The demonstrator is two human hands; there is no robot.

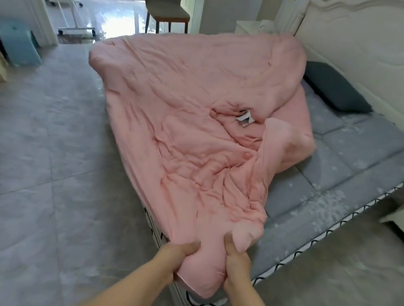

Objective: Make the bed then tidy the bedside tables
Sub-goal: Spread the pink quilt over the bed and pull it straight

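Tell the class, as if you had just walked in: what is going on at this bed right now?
A person stands at the foot corner of the bed, making it. The left hand and right hand each have a closed grip on one corner of the rumpled pink quilt. The quilt lies bunched and skewed, so much of the grey quilted mattress pad is bare. A dark grey pillow sits by the white carved headboard.
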